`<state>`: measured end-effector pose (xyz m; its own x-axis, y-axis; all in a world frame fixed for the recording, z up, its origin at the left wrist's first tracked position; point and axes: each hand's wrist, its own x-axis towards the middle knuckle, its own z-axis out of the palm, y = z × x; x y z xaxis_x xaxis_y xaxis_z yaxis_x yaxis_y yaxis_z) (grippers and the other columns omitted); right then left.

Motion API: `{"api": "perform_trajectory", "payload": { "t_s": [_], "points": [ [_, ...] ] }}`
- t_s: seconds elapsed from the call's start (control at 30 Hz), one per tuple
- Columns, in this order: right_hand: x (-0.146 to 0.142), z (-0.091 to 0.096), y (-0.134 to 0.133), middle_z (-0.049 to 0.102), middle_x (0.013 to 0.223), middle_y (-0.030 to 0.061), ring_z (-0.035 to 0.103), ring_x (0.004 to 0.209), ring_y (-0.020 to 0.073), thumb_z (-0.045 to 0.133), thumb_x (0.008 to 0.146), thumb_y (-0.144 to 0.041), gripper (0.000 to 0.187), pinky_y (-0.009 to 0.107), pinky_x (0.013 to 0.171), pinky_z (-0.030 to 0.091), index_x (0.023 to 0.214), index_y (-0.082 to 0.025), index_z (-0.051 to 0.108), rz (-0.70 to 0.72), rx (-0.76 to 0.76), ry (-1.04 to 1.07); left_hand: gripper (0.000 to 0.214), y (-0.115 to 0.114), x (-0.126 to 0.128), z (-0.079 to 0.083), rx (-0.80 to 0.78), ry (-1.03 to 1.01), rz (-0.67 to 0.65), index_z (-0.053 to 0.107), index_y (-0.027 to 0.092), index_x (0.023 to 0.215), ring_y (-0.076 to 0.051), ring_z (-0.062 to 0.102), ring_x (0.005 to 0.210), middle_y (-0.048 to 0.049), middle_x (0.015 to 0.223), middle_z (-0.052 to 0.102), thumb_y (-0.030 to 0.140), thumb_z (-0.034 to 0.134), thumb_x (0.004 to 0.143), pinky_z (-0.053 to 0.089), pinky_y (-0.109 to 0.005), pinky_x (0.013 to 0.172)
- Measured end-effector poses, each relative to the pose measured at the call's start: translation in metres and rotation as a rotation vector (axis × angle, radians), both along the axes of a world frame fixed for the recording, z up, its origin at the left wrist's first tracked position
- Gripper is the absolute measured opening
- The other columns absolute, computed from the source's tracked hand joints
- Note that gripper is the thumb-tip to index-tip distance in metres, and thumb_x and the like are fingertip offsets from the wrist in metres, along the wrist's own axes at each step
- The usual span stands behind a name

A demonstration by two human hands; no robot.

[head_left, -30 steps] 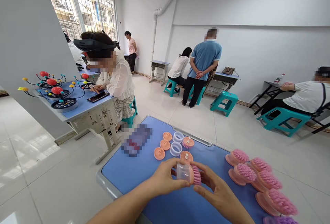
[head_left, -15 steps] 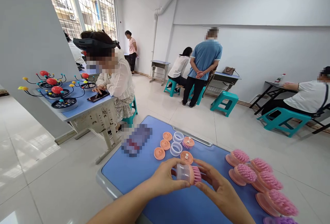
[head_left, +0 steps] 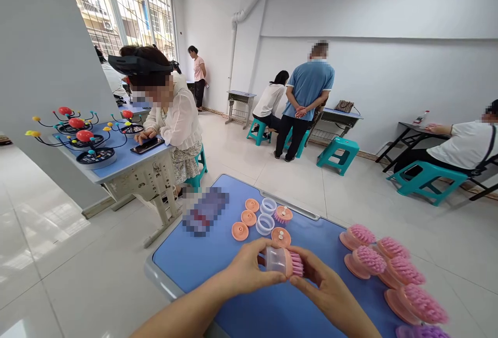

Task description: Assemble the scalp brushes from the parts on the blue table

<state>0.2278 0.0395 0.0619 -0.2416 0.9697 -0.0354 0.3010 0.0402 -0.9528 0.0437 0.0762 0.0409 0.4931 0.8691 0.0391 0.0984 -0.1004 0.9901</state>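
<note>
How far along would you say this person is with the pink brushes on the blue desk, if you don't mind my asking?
Looks done: several pink bristled brushes grouped at the right of the blue desk. In hand: the left hand grips a clear cup against a pink bristled head, which the right hand holds. Apparently left: loose orange discs, clear rings and a small bristled piece.
</note>
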Motion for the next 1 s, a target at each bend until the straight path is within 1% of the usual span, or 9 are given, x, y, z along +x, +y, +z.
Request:
{"api": "perform_trajectory", "payload": {
  "t_s": [0.1,0.23,0.43,0.5,0.57,0.7,0.77,0.9,1.0],
  "points": [
    [-0.003,0.001,-0.001,0.066,0.087,0.0049,0.063,0.076,0.0196,0.052,0.080,-0.045,0.041,0.032,0.070,0.051,0.114,-0.021,0.050,0.034,-0.026,-0.092,0.046,-0.001,0.000,0.001,-0.024,0.017,-0.007,0.057,0.018,0.103,-0.015,0.056,0.076,-0.0013,0.089,0.062,0.025,0.072,0.060,0.044,-0.026,0.069],
    [-0.001,0.000,-0.001,0.060,0.063,-0.0005,0.055,0.045,0.0139,0.033,0.084,-0.055,0.050,0.028,0.051,0.045,0.112,-0.018,0.051,0.028,-0.081,-0.193,0.047,-0.001,-0.001,0.002,-0.050,-0.002,-0.019,0.056,0.017,0.103,-0.014,0.056,0.072,-0.0006,0.084,0.061,0.026,0.072,0.060,0.044,-0.026,0.067],
    [-0.004,-0.001,-0.001,0.061,0.102,0.0076,0.060,0.085,0.0200,0.058,0.074,-0.048,0.052,0.033,0.080,0.048,0.118,-0.022,0.047,-0.028,-0.019,0.014,0.046,0.000,-0.001,0.003,-0.016,-0.025,-0.014,0.056,0.020,0.104,-0.016,0.057,0.080,-0.0018,0.094,0.062,0.024,0.072,0.061,0.045,-0.027,0.074],
    [-0.007,-0.001,-0.001,0.062,0.096,0.0061,0.059,0.084,0.0199,0.060,0.073,-0.046,0.047,0.032,0.077,0.049,0.112,-0.022,0.051,-0.025,-0.024,0.044,0.045,0.000,0.000,0.004,-0.010,-0.020,-0.007,0.057,0.019,0.103,-0.016,0.057,0.082,-0.0025,0.096,0.062,0.023,0.072,0.060,0.045,-0.028,0.075],
    [-0.009,-0.001,-0.001,0.063,0.079,0.0027,0.060,0.068,0.0172,0.056,0.074,-0.049,0.046,0.029,0.064,0.050,0.110,-0.021,0.053,-0.034,-0.051,0.023,0.045,-0.001,0.000,0.005,-0.024,-0.014,0.002,0.057,0.018,0.102,-0.016,0.057,0.081,-0.0032,0.095,0.062,0.023,0.072,0.060,0.046,-0.028,0.074],
    [-0.010,0.000,-0.002,0.059,0.062,-0.0007,0.053,0.041,0.0125,0.038,0.078,-0.062,0.057,0.025,0.040,0.041,0.114,-0.019,0.050,-0.073,-0.188,-0.034,0.045,-0.002,0.001,0.006,-0.015,0.013,0.015,0.057,0.018,0.102,-0.017,0.057,0.081,-0.0034,0.095,0.062,0.018,0.071,0.059,0.046,-0.028,0.074],
    [-0.011,0.000,-0.002,0.061,0.067,0.0015,0.057,0.048,0.0148,0.040,0.076,-0.063,0.061,0.025,0.042,0.043,0.118,-0.019,0.048,-0.104,-0.187,-0.027,0.045,-0.001,0.002,0.006,0.009,0.023,0.021,0.057,0.019,0.102,-0.017,0.057,0.083,-0.0030,0.098,0.061,0.018,0.071,0.059,0.045,-0.028,0.074],
    [-0.012,-0.005,-0.002,0.063,0.094,0.0072,0.061,0.080,0.0209,0.062,0.067,-0.053,0.061,0.032,0.067,0.050,0.119,-0.023,0.047,-0.123,-0.028,0.071,0.043,-0.001,0.002,0.006,-0.005,0.043,0.035,0.057,0.019,0.101,-0.016,0.057,0.079,-0.0023,0.096,0.061,0.018,0.070,0.059,0.045,-0.027,0.072],
    [-0.012,-0.008,-0.001,0.064,0.080,0.0036,0.060,0.070,0.0190,0.058,0.072,-0.049,0.047,0.032,0.063,0.050,0.111,-0.023,0.053,-0.079,-0.048,0.047,0.038,-0.001,0.000,0.008,-0.014,0.044,0.014,0.058,0.018,0.097,-0.015,0.056,0.076,-0.0014,0.091,0.062,0.017,0.068,0.060,0.045,-0.026,0.070]
  ]
}}
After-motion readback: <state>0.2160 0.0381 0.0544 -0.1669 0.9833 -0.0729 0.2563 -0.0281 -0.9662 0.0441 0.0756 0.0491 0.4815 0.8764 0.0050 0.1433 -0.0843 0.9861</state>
